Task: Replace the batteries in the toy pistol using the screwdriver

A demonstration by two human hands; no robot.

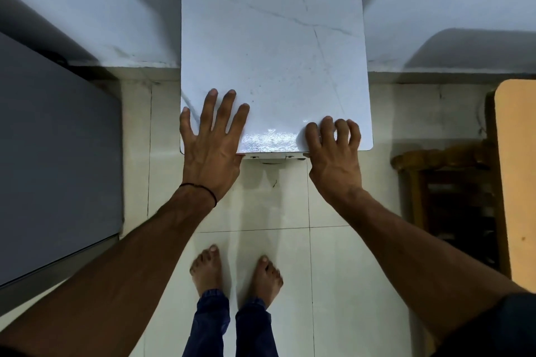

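A small white table (275,46) with a marble pattern stands against the wall in front of me. My left hand (213,139) lies flat on its near left corner, fingers straight and spread. My right hand (333,148) rests at the near right edge with its fingers bent, fingertips on the tabletop, holding nothing. No toy pistol, screwdriver or batteries are in view.
A grey cabinet surface (55,153) fills the left side. A wooden chair (452,197) and an orange board (519,168) stand to the right. My bare feet (235,272) are on the pale tiled floor below the table's front edge.
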